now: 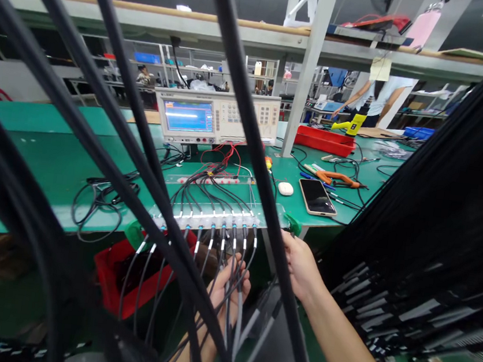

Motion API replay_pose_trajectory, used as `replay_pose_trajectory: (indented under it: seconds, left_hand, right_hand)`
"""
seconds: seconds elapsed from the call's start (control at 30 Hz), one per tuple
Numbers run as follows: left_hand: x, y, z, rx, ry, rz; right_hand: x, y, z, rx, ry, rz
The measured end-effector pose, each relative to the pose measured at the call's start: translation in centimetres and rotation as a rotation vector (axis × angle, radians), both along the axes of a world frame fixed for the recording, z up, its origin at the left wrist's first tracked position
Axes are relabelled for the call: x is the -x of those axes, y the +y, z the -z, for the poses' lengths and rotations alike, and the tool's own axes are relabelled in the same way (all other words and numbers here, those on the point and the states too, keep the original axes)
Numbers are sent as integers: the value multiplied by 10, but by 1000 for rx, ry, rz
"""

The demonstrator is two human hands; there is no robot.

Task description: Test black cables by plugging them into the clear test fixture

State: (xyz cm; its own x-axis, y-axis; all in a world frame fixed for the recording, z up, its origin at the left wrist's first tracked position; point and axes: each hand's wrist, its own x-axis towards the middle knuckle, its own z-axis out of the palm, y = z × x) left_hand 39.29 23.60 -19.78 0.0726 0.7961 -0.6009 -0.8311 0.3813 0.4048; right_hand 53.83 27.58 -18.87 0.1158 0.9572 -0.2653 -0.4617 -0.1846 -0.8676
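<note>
A clear connector strip point(219, 220) lies along the front edge of the green table, with a row of black cables with white labels plugged into it from the front. My left hand point(229, 287) is below the strip among the hanging cables point(209, 253), palm up, its fingers curled around some of them. To the right, my right hand point(297, 260) is closed near the strip's right end; what its fingertips hold is hidden by a thick black cable crossing in front. Behind the strip, thin black and red wires run to a bench meter point(218, 117) with a lit blue screen.
Thick black cables point(102, 101) cross the near left view. A large black cable bundle point(402, 222) hangs at the right. On the table are a phone point(317, 197), a white case point(285, 189) and an orange-handled tool point(337, 178). A red bin point(108, 282) sits below; a person point(375, 97) stands behind.
</note>
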Motion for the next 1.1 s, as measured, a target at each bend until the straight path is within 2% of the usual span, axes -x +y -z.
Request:
replay_pose_trajectory:
  seconds: [0.17, 0.33, 0.47, 0.7, 1.1]
  left_hand:
    - [-1, -1, 0, 1, -9, -6]
    - [-2, -1, -1, -8, -16, 8]
    - [0, 1, 3, -10, -5, -5]
    - [0, 2, 8, -18, -5, -28]
    - [-3, 3, 9, 12, 4, -35]
  right_hand:
    - [1, 5, -4, 45, -19, 54]
    - [-5, 4, -4, 32, -1, -62]
    - [-10, 1, 7, 39, 1, -101]
    - [-17, -5, 23, 67, 45, -69]
    - [-12, -1, 15, 78, 73, -20]
